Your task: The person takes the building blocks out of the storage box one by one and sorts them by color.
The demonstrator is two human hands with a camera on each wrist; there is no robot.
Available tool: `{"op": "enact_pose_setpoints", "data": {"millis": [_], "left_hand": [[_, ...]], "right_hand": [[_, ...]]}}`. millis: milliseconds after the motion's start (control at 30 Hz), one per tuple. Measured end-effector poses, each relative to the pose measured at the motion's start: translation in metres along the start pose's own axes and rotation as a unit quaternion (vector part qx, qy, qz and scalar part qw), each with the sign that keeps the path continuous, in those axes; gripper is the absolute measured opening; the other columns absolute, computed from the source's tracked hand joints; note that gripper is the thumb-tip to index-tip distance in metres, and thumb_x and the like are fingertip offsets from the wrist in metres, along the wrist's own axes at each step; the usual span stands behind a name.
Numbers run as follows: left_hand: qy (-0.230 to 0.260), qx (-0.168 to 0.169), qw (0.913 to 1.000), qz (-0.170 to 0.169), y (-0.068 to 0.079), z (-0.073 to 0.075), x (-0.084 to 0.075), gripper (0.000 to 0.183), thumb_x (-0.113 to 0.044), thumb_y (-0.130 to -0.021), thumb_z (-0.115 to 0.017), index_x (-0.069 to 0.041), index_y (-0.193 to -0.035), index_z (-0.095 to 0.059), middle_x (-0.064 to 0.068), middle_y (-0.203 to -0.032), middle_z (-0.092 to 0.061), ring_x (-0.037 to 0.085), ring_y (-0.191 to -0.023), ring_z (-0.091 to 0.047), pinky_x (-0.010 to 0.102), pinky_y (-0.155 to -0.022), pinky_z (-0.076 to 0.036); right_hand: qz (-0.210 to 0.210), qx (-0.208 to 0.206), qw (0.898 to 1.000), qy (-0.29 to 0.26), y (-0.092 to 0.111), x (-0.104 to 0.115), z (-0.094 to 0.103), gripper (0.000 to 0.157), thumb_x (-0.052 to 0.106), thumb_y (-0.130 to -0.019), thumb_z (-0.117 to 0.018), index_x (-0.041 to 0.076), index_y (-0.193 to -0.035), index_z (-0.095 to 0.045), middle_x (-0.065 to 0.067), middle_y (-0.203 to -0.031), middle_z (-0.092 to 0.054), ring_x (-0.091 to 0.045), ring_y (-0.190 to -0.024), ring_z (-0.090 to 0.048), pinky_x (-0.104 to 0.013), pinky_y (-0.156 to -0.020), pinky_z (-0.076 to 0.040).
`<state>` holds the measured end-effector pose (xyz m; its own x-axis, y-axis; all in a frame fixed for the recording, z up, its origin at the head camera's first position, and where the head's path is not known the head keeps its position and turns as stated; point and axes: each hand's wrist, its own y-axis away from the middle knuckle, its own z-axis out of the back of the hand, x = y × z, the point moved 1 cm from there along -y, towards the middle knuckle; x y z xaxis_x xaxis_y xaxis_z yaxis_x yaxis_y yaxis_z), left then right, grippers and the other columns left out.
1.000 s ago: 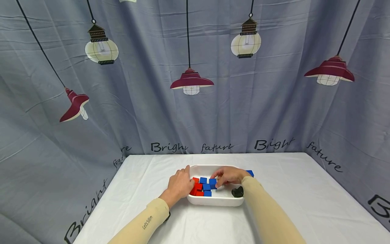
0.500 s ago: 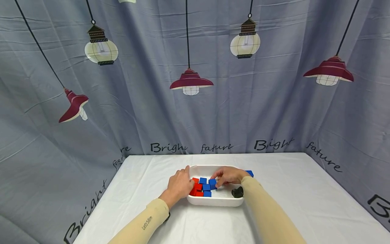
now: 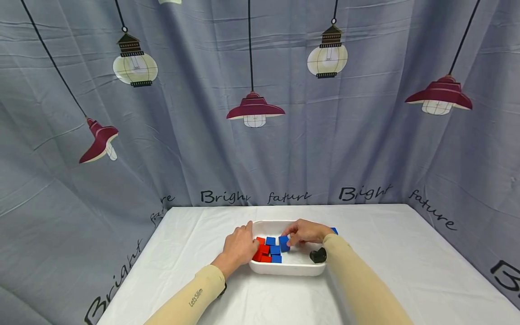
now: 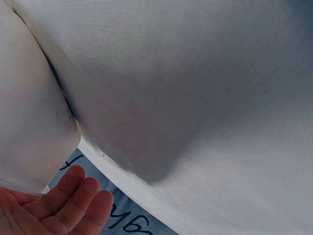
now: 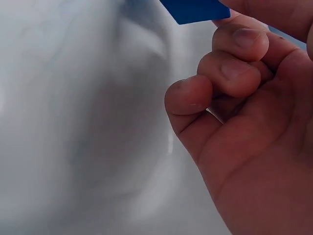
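Observation:
A white tray (image 3: 287, 269) holds several red cubes (image 3: 264, 249) at its left end and several blue cubes (image 3: 275, 250) beside them. My left hand (image 3: 240, 244) grips the tray's left end, thumb over the rim and fingers along the outer wall. In the left wrist view its fingers (image 4: 73, 200) lie against the tray's outside. My right hand (image 3: 306, 231) reaches over the tray and pinches a blue cube (image 3: 284, 242) between thumb and fingertips. The right wrist view shows a corner of this blue cube (image 5: 198, 10), with the other fingers curled below it.
Outside the tray, a blue piece (image 3: 334, 230) shows partly behind the right wrist. A black device (image 3: 318, 256) at the right wrist overlaps the tray's right end. White cloth (image 3: 227, 216) covers the table, with a grey printed curtain (image 3: 292, 153) behind it.
The pinched blue cube has risen slightly, and my right hand has shifted a little up with it. The left hand and the tray stay in place.

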<state>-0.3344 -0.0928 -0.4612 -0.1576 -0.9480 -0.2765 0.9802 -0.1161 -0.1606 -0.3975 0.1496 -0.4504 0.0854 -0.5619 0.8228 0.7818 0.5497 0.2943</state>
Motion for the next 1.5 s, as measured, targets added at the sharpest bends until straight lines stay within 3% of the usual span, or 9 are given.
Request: {"op": "enact_pose_setpoints", "data": {"millis": [300,633,767,967,1167,1500], "left_hand": [[-0.002,0.004,1.0,0.003,0.001,0.001,-0.001,0.063,-0.033,-0.095,-0.06,-0.002,-0.147,-0.046,0.016,-0.131,-0.063,0.029,-0.116,-0.062,0.05,-0.097,-0.053],[-0.006,0.005,1.0,-0.006,0.001,0.002,-0.001,0.063,-0.033,-0.095,-0.059,-0.001,-0.148,-0.045,0.017,-0.132,-0.063,0.03,-0.117,-0.061,0.05,-0.098,-0.053],[-0.007,0.003,1.0,-0.005,0.0,0.002,-0.001,0.064,-0.034,-0.095,-0.06,0.0,-0.148,-0.046,0.018,-0.133,-0.062,0.031,-0.119,-0.061,0.05,-0.099,-0.052],[-0.004,0.007,1.0,-0.002,0.001,0.002,-0.001,0.065,-0.033,-0.095,-0.06,0.0,-0.148,-0.045,0.018,-0.135,-0.062,0.032,-0.121,-0.06,0.051,-0.099,-0.052],[-0.005,0.001,1.0,-0.006,0.001,0.003,-0.002,0.063,-0.032,-0.095,-0.06,0.0,-0.148,-0.046,0.018,-0.132,-0.063,0.031,-0.119,-0.061,0.05,-0.097,-0.053],[-0.005,-0.002,1.0,-0.007,0.001,0.001,-0.002,0.063,-0.032,-0.095,-0.059,0.0,-0.148,-0.046,0.016,-0.13,-0.064,0.03,-0.114,-0.062,0.049,-0.096,-0.053]], "right_hand": [[0.015,-0.002,1.0,0.004,0.005,0.016,0.011,0.033,0.011,-0.086,-0.076,0.007,-0.119,-0.073,0.001,-0.073,-0.053,-0.02,-0.075,-0.049,-0.027,-0.064,-0.038],[0.029,-0.052,0.997,0.057,0.021,0.029,0.034,0.038,0.021,-0.087,-0.076,0.008,-0.122,-0.071,-0.003,-0.086,-0.06,-0.027,-0.085,-0.055,-0.029,-0.064,-0.04],[0.034,-0.058,0.996,0.054,0.029,0.028,0.043,0.041,0.022,-0.088,-0.076,0.006,-0.125,-0.069,-0.003,-0.083,-0.055,-0.026,-0.084,-0.054,-0.03,-0.064,-0.041],[0.032,-0.069,0.996,0.039,0.04,0.02,0.058,0.046,0.021,-0.089,-0.074,0.005,-0.131,-0.065,-0.003,-0.085,-0.054,-0.021,-0.075,-0.05,-0.03,-0.064,-0.042],[0.032,-0.084,0.996,0.026,0.053,0.005,0.074,0.047,0.02,-0.092,-0.071,0.004,-0.135,-0.061,-0.006,-0.093,-0.057,-0.027,-0.084,-0.052,-0.033,-0.069,-0.045],[0.028,-0.104,0.994,0.014,0.075,-0.022,0.091,0.053,0.02,-0.095,-0.069,0.0,-0.141,-0.054,-0.003,-0.08,-0.045,-0.021,-0.071,-0.046,-0.031,-0.063,-0.041]]}}
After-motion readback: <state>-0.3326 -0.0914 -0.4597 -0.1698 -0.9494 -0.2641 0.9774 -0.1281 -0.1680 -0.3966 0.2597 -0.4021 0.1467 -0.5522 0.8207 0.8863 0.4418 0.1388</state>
